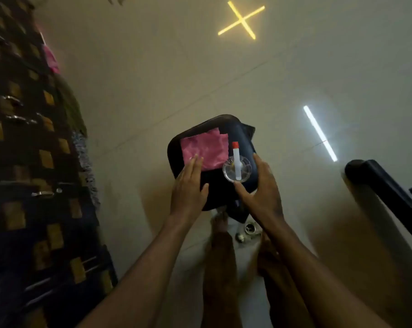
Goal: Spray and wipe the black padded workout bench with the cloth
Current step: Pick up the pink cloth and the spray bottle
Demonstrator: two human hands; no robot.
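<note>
Both hands reach onto the black padded bench (224, 190), grips released: left hand (188, 185) touching the pink cloth (206, 149), right hand (259, 185) beside the spray bottle (237, 165). Best to lift the bottle upright first.

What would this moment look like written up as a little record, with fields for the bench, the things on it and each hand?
bench: black padded bench, seen from above
cloth: pink cloth lying flat on the pad
bottle: clear spray bottle with white nozzle and red tip, standing on the pad beside the cloth
left hand: left hand open, fingertips on the cloth's near edge
right hand: right hand open, next to the bottle, not gripping it
floor: pale tiled floor showing light reflections
progress: wiping not yet begun
</note>
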